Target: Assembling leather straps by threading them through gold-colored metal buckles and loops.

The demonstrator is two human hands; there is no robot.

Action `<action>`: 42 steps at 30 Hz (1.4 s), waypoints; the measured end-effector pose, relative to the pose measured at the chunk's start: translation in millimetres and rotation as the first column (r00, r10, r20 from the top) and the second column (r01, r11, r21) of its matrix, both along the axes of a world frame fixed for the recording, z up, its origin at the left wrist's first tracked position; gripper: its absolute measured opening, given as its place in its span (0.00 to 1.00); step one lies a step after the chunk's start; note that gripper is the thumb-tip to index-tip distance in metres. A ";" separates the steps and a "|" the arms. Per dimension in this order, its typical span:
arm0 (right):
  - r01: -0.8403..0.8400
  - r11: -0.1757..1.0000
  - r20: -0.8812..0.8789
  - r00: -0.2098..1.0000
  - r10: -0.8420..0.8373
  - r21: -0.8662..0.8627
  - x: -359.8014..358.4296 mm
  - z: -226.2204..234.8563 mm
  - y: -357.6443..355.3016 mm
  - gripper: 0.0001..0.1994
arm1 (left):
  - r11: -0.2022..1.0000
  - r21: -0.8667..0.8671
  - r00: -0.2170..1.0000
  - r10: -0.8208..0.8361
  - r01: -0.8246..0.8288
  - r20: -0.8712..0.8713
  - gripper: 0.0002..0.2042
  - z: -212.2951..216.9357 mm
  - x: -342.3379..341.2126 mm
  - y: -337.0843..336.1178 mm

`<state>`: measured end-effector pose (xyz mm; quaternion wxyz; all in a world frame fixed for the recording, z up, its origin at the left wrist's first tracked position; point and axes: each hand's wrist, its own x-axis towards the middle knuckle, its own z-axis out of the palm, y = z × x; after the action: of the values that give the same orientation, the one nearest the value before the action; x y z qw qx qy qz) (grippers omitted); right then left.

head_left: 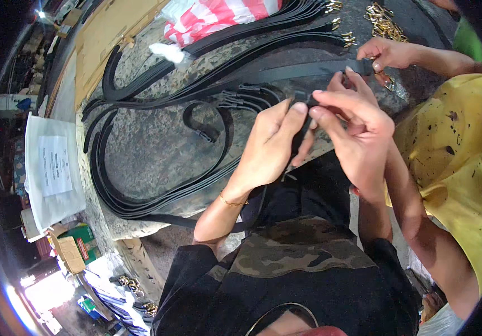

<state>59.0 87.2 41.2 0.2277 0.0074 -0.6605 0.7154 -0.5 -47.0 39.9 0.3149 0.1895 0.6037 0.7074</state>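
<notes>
My left hand (269, 143) is closed around a black strap, its thumb pressed on top near a small dark buckle-like piece (300, 105). The strap's lower length (263, 204) hangs past my wrist toward my lap. From the right, my right hand (361, 126) pinches at the same piece with thumb and forefinger; its exact grip is partly hidden. Just left of my hands lie several strap ends with black plastic buckles (241, 98). Looped black straps (101, 173) curve across the left of the worktable.
A co-worker in yellow (448, 151) stands close on the right, one hand (392, 55) at a flat dark strap (302, 70). Beyond lie gold metal hooks (385, 22), bundled black straps (241, 33) and a red-and-white plastic bag (213, 19). A white sack (56, 168) stands left.
</notes>
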 end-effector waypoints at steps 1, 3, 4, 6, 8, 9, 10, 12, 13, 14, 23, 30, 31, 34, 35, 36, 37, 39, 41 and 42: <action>-0.007 1.000 0.027 1.000 0.007 -0.024 -0.8 -5.0 2.8 0.09 | 1.000 0.006 1.000 -0.011 0.011 -0.002 0.17 -1.5 1.6 -0.3; -0.013 0.997 0.085 0.996 0.019 -0.073 -1.0 -15.9 10.0 0.10 | 1.000 -0.015 1.000 0.014 -0.014 -0.015 0.20 -8.7 2.1 -3.5; -0.014 0.995 0.115 0.993 0.025 -0.098 0.8 -21.8 12.9 0.10 | 0.999 -0.046 1.000 0.020 -0.021 -0.007 0.21 -10.1 1.8 -3.1; -0.026 0.999 0.089 0.996 0.029 -0.035 3.5 -34.9 12.1 0.11 | 0.997 -0.057 0.998 0.062 -0.060 0.031 0.24 -11.3 0.8 -5.9; -0.044 0.991 0.094 0.994 0.056 -0.124 5.3 -36.3 4.3 0.10 | 0.996 -0.055 0.998 0.068 -0.067 0.016 0.26 -11.4 -2.5 -7.7; -0.041 0.991 0.096 0.994 0.053 -0.124 5.3 -31.8 5.3 0.10 | 0.996 -0.054 0.998 0.065 -0.064 0.018 0.26 -13.0 -3.0 -7.0; -0.112 0.957 0.195 0.966 0.168 -0.268 4.7 -26.9 7.0 0.09 | 0.999 -0.042 1.000 0.026 -0.025 0.007 0.26 -16.0 -3.6 -6.5; -0.230 0.846 0.251 0.889 0.384 -0.480 0.4 -28.4 6.0 0.10 | 0.999 -0.031 1.000 -0.017 0.017 -0.006 0.25 -17.7 -4.3 -5.3; -0.228 0.847 0.249 0.890 0.381 -0.481 -1.3 -29.8 8.1 0.10 | 0.999 -0.036 0.999 -0.036 0.035 -0.010 0.24 -17.4 -4.9 -4.8; -0.248 0.838 0.232 0.888 0.397 -0.486 -3.0 -30.7 10.5 0.11 | 0.998 -0.041 0.998 -0.054 0.054 -0.015 0.23 -17.1 -5.6 -4.5; -0.036 0.971 0.070 0.996 0.054 -0.236 -14.5 -40.5 2.4 0.08 | 0.978 -0.040 0.979 -0.204 0.205 0.015 0.10 -24.6 -6.4 -8.1; 0.238 0.954 0.121 0.968 -0.218 -0.184 -21.5 -40.1 -0.5 0.05 | 0.995 -0.087 0.999 -0.040 0.039 -0.003 0.11 -18.5 -6.1 -0.9; 0.354 0.920 0.088 0.935 -0.344 -0.168 -22.8 -39.3 -1.8 0.05 | 0.995 -0.092 1.000 -0.029 0.029 -0.004 0.11 -15.3 -5.4 0.3; 0.245 0.940 0.219 0.956 -0.194 -0.237 0.6 -45.3 6.4 0.07 | 0.999 -0.027 0.999 0.019 -0.018 0.048 0.19 -13.8 -3.9 3.3; 0.142 0.915 0.172 0.982 -0.081 -0.378 4.2 -44.2 2.2 0.06 | 0.999 -0.032 0.999 0.032 -0.030 0.044 0.19 -14.6 -4.6 2.0; 0.138 0.914 0.174 0.982 -0.076 -0.380 5.0 -40.8 0.2 0.06 | 1.000 -0.005 0.996 0.008 -0.008 0.090 0.19 -14.6 -4.3 1.9; 0.077 0.912 0.161 0.987 -0.012 -0.402 4.9 -35.6 -2.3 0.06 | 1.000 0.024 0.991 -0.017 0.014 0.134 0.20 -14.6 -3.9 2.2; 0.012 0.904 0.147 0.988 0.056 -0.427 4.0 -28.4 -3.3 0.06 | 1.000 0.009 0.990 -0.005 0.004 0.139 0.21 -14.9 -2.8 3.6; -0.016 0.988 0.209 0.977 0.047 -0.152 1.0 -23.5 -1.6 0.07 | 1.000 0.011 0.995 -0.019 0.018 0.098 0.21 -15.7 -2.7 1.7; -0.050 0.987 0.189 0.979 0.078 -0.152 0.7 -19.1 0.1 0.06 | 1.000 -0.004 0.994 -0.014 0.015 0.110 0.21 -17.7 -3.0 1.0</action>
<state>59.7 87.3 22.1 0.1388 -0.0579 -0.6246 0.7663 -3.6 -46.0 22.2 0.3532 0.1540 0.5859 0.7129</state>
